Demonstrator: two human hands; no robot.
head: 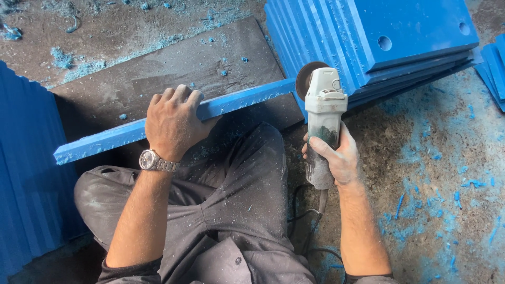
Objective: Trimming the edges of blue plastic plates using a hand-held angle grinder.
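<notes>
Left hand [172,123] clamped over blue strip [173,120], right hand [336,155] wrapped round grinder [322,131]; best keeping disc flat against strip's right end.

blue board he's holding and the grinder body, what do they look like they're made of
The blue board looks like solid plastic, matte: the colour runs through its cut edge, and matching blue shavings litter the floor. It could be another dense sheet. The grinder body looks like pale moulded plastic, dulled by dust; its disc is dark, apparently abrasive.
</notes>
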